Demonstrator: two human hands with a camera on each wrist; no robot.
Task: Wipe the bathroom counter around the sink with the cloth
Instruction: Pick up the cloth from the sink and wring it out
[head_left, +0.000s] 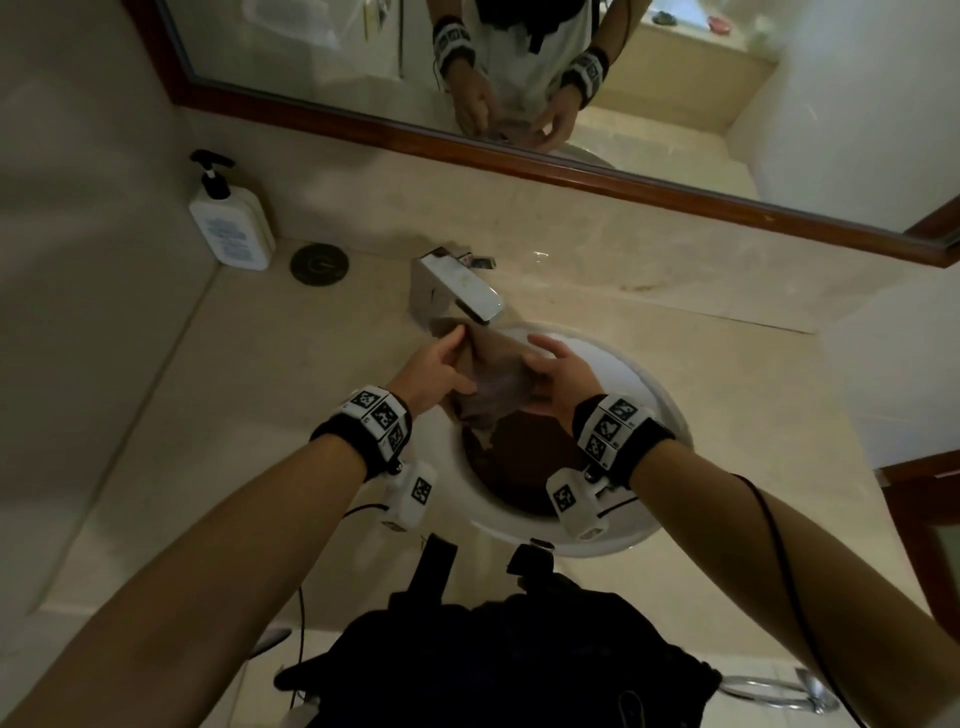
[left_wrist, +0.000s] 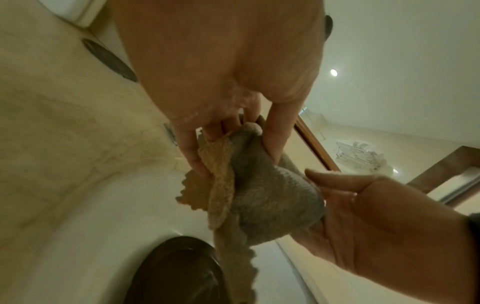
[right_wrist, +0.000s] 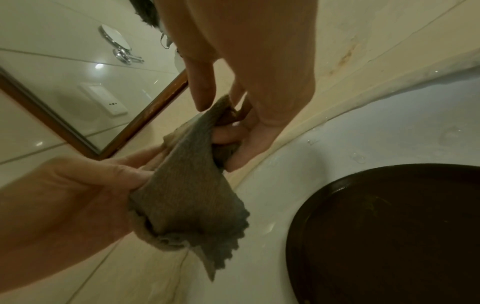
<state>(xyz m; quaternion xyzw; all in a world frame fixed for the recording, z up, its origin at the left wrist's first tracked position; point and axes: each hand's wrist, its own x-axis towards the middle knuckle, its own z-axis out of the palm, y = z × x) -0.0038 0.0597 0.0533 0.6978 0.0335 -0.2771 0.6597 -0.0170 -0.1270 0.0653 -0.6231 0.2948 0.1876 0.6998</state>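
left hand (head_left: 435, 366) pinches cloth (head_left: 493, 387) corner | right hand (head_left: 558, 374) grips opposite edge | held over sink (head_left: 657, 395), likely so drips stay off table (head_left: 249, 415); wiping not begun

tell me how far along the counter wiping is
Early, by the look of it. Done: the cloth is picked up. In hand: the left hand and right hand both hold it bunched above the sink, under the tap. Left: the counter itself, since the cloth touches none of it.
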